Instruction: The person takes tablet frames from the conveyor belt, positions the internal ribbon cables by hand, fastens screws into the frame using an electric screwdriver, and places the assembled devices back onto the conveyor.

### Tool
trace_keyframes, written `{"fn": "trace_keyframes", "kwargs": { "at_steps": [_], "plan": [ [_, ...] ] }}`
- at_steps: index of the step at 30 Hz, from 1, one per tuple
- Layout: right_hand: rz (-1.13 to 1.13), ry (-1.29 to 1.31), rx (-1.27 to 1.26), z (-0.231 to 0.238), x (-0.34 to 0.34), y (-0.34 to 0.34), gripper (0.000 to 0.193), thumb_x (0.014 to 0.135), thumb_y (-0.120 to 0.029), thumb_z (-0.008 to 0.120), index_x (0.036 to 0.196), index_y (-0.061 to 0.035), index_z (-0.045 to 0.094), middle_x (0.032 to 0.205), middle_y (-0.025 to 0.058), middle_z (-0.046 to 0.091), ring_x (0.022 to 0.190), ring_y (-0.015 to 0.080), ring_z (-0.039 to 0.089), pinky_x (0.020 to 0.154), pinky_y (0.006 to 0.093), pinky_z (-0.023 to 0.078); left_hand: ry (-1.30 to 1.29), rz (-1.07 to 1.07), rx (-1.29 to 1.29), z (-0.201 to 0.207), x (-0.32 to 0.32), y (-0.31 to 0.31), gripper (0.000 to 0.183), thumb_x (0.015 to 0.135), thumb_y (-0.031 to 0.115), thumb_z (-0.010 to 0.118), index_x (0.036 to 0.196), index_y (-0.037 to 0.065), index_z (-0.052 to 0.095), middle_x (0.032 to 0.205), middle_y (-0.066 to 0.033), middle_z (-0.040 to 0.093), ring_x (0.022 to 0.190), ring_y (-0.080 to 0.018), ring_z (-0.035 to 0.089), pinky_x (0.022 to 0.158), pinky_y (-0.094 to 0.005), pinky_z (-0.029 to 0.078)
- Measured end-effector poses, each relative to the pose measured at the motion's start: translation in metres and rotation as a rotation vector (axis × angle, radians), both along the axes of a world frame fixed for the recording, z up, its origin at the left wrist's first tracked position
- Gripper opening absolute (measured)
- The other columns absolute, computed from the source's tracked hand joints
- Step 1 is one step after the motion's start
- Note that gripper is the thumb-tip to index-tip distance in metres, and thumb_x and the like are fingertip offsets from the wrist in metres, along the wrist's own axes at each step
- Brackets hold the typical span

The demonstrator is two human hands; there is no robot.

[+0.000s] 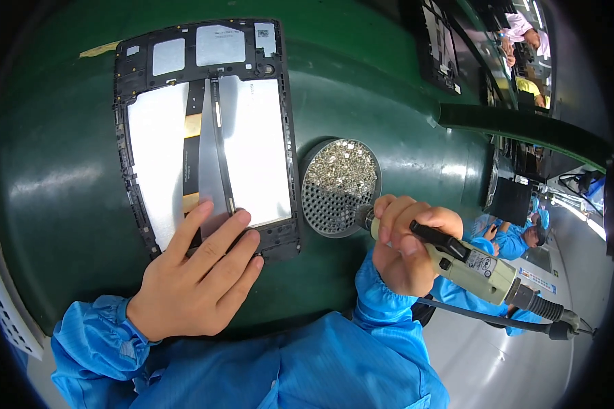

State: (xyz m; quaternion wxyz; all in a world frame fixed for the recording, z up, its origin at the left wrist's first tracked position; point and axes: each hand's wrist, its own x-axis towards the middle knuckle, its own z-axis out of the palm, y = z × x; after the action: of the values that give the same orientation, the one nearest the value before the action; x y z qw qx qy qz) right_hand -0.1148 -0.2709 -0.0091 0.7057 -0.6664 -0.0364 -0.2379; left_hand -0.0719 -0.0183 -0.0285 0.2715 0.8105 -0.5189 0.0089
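A tablet's inner frame (290, 157), black-edged with silvery plates, lies on the green work surface. My left hand (191, 290) rests on its near end, fingers spread, over the lower part of a long grey strip (213, 157) that runs down the middle. In my right hand (413, 249) is a pale electric screwdriver (481, 273) with a black lever, the fingers wrapped round its front part. Its tip reaches the near right edge of a round screw dish (307, 215) with a holed plate. Small silver screws (341, 167) heap over the dish's far half. Whether the bit holds a screw is hidden.
A thick cable (549, 310) trails right from the screwdriver. A dark green rail (518, 126) runs across the right side. More black device parts (440, 51) lie beyond at upper right. Co-workers in blue (512, 238) sit off to the right.
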Motion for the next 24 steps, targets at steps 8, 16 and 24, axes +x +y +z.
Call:
{"fn": "trace_keyframes", "kwargs": {
  "at_steps": [8,16,24],
  "plan": [
    [0.087,0.012,-0.07,0.046,-0.012,0.025,0.029,0.081,-0.013,0.058,0.109,-0.0123,0.052,0.065,0.001,0.047,0.06,0.0148,0.048,0.064,0.0361,0.034,0.08,-0.033,-0.132,-0.006,-0.001,-0.001,0.018,0.072,0.005,0.066,0.089,0.001,0.067,0.102,-0.0156,0.063,0.11,-0.0339,0.058,0.1,-0.056,0.042],
    [0.269,0.031,-0.093,0.028,-0.008,0.063,0.027,0.086,-0.02,0.066,0.102,-0.0102,0.046,0.066,0.0031,0.054,0.058,0.0161,0.054,0.059,0.0348,0.042,0.086,-0.015,-0.179,-0.012,0.003,-0.007,0.015,0.073,0.008,0.066,0.087,0.002,0.069,0.099,-0.0145,0.063,0.107,-0.0324,0.059,0.098,-0.0522,0.044],
    [0.276,0.001,-0.078,0.022,-0.005,0.069,0.028,0.085,-0.018,0.065,0.101,-0.0088,0.045,0.064,0.0035,0.054,0.054,0.0157,0.054,0.056,0.0338,0.043,0.056,-0.013,-0.193,-0.013,0.003,-0.009,0.012,0.071,0.009,0.067,0.081,0.004,0.07,0.097,-0.0121,0.064,0.104,-0.0294,0.061,0.097,-0.0488,0.045]
  ]
}}
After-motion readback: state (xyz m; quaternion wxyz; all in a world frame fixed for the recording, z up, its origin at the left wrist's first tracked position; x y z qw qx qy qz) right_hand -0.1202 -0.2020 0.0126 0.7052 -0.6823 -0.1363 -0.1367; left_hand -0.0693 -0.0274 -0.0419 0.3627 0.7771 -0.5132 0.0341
